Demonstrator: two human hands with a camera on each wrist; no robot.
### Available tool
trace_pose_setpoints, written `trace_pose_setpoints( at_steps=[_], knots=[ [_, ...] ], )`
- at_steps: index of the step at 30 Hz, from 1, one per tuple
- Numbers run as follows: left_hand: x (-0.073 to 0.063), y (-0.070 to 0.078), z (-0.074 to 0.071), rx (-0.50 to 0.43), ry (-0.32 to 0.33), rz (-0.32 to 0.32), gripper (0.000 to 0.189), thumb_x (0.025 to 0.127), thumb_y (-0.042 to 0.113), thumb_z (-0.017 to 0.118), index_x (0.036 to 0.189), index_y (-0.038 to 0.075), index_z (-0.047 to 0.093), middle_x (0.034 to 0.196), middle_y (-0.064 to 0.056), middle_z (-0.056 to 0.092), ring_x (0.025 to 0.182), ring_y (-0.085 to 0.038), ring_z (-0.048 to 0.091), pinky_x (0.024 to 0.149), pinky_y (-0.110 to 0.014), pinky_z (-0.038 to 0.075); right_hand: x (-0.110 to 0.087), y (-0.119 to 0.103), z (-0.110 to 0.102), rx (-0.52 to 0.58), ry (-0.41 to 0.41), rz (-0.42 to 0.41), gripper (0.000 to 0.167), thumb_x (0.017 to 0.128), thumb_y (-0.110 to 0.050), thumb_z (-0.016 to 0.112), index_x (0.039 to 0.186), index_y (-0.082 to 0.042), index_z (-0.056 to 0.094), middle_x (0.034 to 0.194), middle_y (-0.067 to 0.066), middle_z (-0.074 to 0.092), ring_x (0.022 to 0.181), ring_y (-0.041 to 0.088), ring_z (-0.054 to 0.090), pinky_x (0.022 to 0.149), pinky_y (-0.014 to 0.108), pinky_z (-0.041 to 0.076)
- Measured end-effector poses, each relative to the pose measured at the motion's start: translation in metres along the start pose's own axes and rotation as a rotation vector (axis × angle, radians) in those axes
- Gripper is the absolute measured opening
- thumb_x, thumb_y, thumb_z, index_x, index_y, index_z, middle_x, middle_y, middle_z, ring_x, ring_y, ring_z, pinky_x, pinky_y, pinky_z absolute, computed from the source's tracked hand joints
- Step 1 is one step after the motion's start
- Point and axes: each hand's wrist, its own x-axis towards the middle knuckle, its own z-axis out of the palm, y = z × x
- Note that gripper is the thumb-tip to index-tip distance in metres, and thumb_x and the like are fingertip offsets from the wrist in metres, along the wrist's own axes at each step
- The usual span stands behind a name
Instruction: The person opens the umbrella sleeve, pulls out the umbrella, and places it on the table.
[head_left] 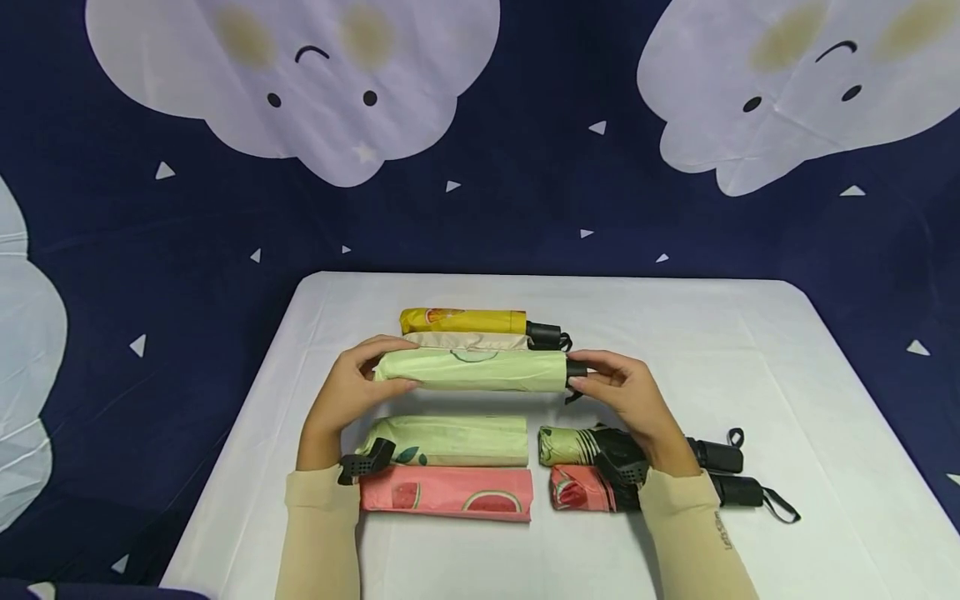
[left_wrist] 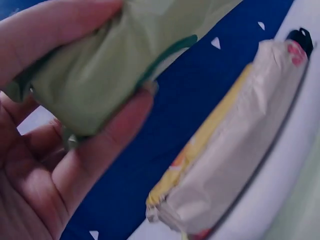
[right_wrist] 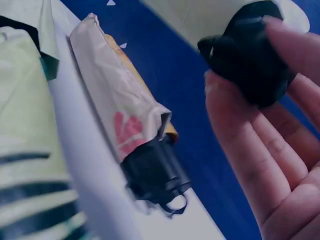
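Both hands hold a folded umbrella in a light green sleeve (head_left: pixel 480 372) level above the table. My left hand (head_left: pixel 347 397) grips its sleeved left end, thumb on the near side and fingers on the far side. At the other end, my right hand (head_left: pixel 628 393) pinches the black handle (right_wrist: pixel 255 57), which has a small wrist loop. Just behind lie a cream umbrella (left_wrist: pixel 235 145) with a pink print and a yellow umbrella (head_left: pixel 472 321), side by side, black handles to the right. Part of the cream one is hidden by the held umbrella in the head view.
Nearer the person, a light green sleeve (head_left: pixel 465 442) and a pink watermelon-print sleeve (head_left: pixel 450 492) lie together. To their right are a green-and-black umbrella (head_left: pixel 566 447) and a red watermelon-print umbrella (head_left: pixel 581 489), partly under the right forearm. A dark blue cloud-print cloth (head_left: pixel 525 217) surrounds the white table (head_left: pixel 675 321).
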Motion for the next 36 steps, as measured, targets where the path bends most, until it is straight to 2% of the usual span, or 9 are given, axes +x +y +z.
trace_pose_setpoints(
  at_steps=[3,7,9,11,14,23,30,36],
  knots=[
    [0.001,0.006,0.001,-0.127,-0.012,0.018,0.052,0.078,-0.012,0.082,0.128,-0.001,0.068,0.128,-0.015,0.064,0.1,-0.022,0.061,0.079,-0.024,0.054,-0.003,-0.011,0.0,0.032,-0.003,-0.04,0.037,0.093,0.009,0.069,0.13,0.006,0.065,0.113,0.009,0.073,0.094,0.02,0.074,0.08,0.032,0.06],
    [0.002,0.014,0.004,-0.19,-0.046,-0.003,0.05,0.082,-0.007,0.081,0.13,0.001,0.068,0.131,-0.014,0.064,0.088,-0.022,0.06,0.069,-0.026,0.055,-0.007,-0.024,-0.002,0.021,-0.006,-0.085,0.038,0.092,0.011,0.069,0.129,0.008,0.064,0.114,0.011,0.073,0.095,0.021,0.074,0.078,0.033,0.061],
    [0.003,0.015,0.006,-0.175,-0.066,0.004,0.048,0.084,-0.005,0.081,0.13,0.004,0.069,0.131,-0.014,0.065,0.074,-0.019,0.056,0.062,-0.026,0.05,-0.008,-0.027,-0.003,-0.013,-0.014,-0.085,0.039,0.091,0.01,0.07,0.129,0.007,0.064,0.115,0.01,0.073,0.095,0.021,0.074,0.077,0.032,0.061],
    [0.004,0.016,0.008,-0.15,-0.083,0.01,0.047,0.085,-0.002,0.081,0.13,0.007,0.07,0.13,-0.012,0.066,0.059,-0.016,0.046,0.055,-0.026,0.043,-0.009,-0.029,-0.004,-0.051,-0.02,-0.078,0.039,0.091,0.009,0.071,0.13,0.007,0.064,0.115,0.01,0.073,0.095,0.021,0.074,0.076,0.032,0.061],
    [0.006,0.013,0.01,-0.138,-0.101,0.01,0.047,0.085,-0.002,0.081,0.13,0.01,0.071,0.13,-0.011,0.066,0.048,-0.014,0.031,0.05,-0.028,0.037,-0.01,-0.03,-0.006,-0.093,-0.014,-0.056,0.04,0.09,0.008,0.073,0.129,0.008,0.065,0.112,0.008,0.074,0.093,0.019,0.074,0.075,0.031,0.061],
    [0.005,0.011,0.012,-0.113,-0.094,0.0,0.047,0.085,-0.003,0.081,0.13,0.007,0.07,0.131,-0.01,0.066,0.046,-0.014,0.027,0.049,-0.028,0.038,-0.01,-0.026,-0.007,-0.099,0.027,-0.021,0.04,0.09,0.004,0.075,0.129,0.008,0.065,0.112,0.008,0.075,0.095,0.021,0.074,0.076,0.032,0.061],
    [0.005,0.01,0.012,-0.047,-0.087,0.006,0.047,0.085,0.001,0.083,0.129,0.012,0.071,0.13,-0.007,0.067,0.047,-0.014,0.027,0.051,-0.028,0.037,-0.008,-0.021,-0.009,-0.076,0.015,-0.061,0.039,0.09,0.007,0.074,0.128,0.009,0.065,0.111,0.01,0.074,0.093,0.021,0.074,0.075,0.031,0.061],
    [0.005,0.009,0.012,-0.035,-0.09,0.002,0.049,0.084,0.0,0.083,0.13,0.012,0.071,0.131,-0.006,0.067,0.044,-0.015,0.023,0.048,-0.028,0.033,-0.009,-0.02,-0.009,-0.057,0.034,-0.074,0.039,0.09,0.007,0.074,0.128,0.011,0.064,0.114,0.011,0.074,0.096,0.021,0.074,0.076,0.03,0.06]
  ],
)
